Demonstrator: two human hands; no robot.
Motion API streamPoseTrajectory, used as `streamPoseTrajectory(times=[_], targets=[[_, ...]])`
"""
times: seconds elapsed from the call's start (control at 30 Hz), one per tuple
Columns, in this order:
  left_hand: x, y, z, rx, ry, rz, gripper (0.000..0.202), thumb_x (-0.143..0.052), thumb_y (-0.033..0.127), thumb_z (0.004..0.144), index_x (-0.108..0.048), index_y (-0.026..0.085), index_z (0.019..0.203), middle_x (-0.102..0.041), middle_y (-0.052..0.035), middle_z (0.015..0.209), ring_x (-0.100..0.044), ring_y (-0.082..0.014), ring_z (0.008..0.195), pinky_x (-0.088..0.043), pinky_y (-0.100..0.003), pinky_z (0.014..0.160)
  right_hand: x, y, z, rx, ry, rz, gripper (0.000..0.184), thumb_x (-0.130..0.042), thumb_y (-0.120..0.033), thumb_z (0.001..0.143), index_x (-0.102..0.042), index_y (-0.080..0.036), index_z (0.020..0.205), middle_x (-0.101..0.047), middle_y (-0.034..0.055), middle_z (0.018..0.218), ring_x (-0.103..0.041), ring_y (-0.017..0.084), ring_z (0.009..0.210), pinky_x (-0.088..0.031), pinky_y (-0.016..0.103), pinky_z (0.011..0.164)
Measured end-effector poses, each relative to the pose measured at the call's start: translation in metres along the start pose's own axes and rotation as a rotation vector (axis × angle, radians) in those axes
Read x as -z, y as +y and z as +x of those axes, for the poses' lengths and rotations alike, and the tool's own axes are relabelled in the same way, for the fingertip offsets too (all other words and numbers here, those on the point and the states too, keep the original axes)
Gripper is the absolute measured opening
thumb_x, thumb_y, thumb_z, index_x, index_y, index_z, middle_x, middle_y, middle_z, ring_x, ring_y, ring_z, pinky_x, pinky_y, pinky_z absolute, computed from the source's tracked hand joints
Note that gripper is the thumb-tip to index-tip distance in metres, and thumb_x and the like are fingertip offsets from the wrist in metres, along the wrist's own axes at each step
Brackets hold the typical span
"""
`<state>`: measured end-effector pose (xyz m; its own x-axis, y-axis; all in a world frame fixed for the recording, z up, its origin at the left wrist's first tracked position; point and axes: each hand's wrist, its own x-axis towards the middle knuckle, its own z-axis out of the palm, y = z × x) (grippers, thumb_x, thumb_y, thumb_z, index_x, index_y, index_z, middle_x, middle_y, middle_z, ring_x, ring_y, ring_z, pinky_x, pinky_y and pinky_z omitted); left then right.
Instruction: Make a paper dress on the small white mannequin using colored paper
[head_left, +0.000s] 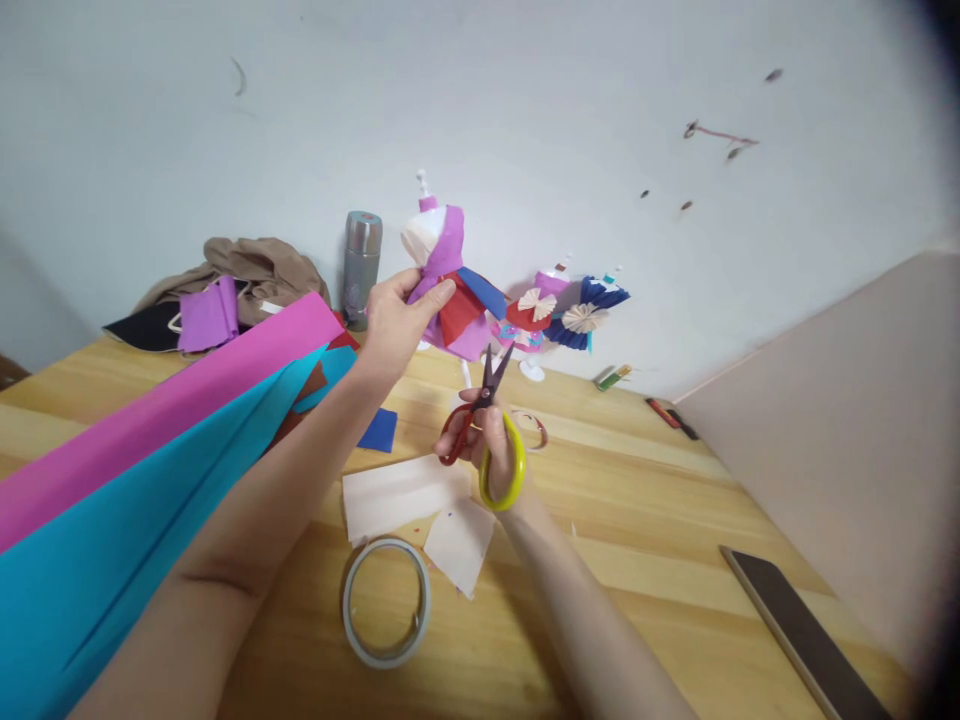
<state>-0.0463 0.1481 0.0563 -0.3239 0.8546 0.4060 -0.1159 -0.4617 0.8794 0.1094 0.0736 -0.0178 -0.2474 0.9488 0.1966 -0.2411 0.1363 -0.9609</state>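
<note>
My left hand (405, 315) is closed on a small dress form (448, 240) wrapped in purple and white paper, with red and blue paper pieces at its skirt. It is raised above the table, and the thumb presses on the red piece. In my right hand (480, 445) is a pair of scissors (489, 388) with one red and one yellow handle loop. Their blades point up, slightly parted, just below the purple skirt. White paper pieces (405, 495) and a roll of tape (386, 602) lie on the table beneath.
Two more decorated dress forms (532, 310) stand near the wall. Large pink and blue paper sheets (172, 430) fill the left. A thermos (361, 265), a brown cloth (270, 265) and a purple mask (210, 315) are behind. A dark flat device (795, 620) lies at right.
</note>
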Motion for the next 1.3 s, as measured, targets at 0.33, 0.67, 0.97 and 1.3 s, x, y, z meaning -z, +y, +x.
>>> streamPoseTrajectory(times=[0.33,0.67,0.97,1.3], targets=[[-0.001,-0.001,-0.002,-0.091,-0.098,0.022,0.025,-0.075,0.032,0.078,-0.06,0.02,0.062,-0.052,0.0022,0.06,-0.044,-0.0129,0.063,-0.037,-0.03,0.059,-0.013,0.006,0.0,-0.013,0.003,0.054,0.06,-0.057,-0.076,0.082,-0.049,-0.023,0.109,-0.06,-0.0023,0.075,-0.066,0.016,0.056,-0.048,0.027,0.049],[-0.003,-0.001,-0.001,-0.116,-0.105,0.018,0.031,-0.074,0.03,0.077,-0.054,0.019,0.057,-0.04,0.004,0.057,-0.035,-0.0102,0.058,-0.027,-0.027,0.055,-0.012,0.002,-0.002,0.003,0.04,0.061,0.056,-0.056,-0.073,0.086,-0.048,-0.023,0.111,-0.061,-0.0008,0.081,-0.066,0.016,0.061,-0.05,0.029,0.053],[-0.005,-0.005,-0.003,-0.084,-0.105,0.08,0.036,-0.073,0.035,0.078,-0.048,0.022,0.056,-0.036,0.0025,0.057,-0.032,-0.0131,0.058,-0.023,-0.03,0.056,-0.015,0.0,-0.002,-0.009,0.025,0.053,0.058,-0.056,-0.075,0.083,-0.049,-0.023,0.109,-0.061,-0.0017,0.075,-0.064,0.016,0.055,-0.048,0.029,0.05],[-0.005,-0.005,-0.003,-0.105,-0.099,0.104,0.04,-0.071,0.031,0.078,-0.041,0.02,0.054,-0.03,0.0048,0.057,-0.028,-0.0096,0.057,-0.021,-0.029,0.055,-0.018,-0.002,-0.004,0.032,0.045,0.037,0.056,-0.053,-0.075,0.086,-0.049,-0.023,0.107,-0.059,-0.0036,0.065,-0.059,0.016,0.048,-0.045,0.029,0.046]])
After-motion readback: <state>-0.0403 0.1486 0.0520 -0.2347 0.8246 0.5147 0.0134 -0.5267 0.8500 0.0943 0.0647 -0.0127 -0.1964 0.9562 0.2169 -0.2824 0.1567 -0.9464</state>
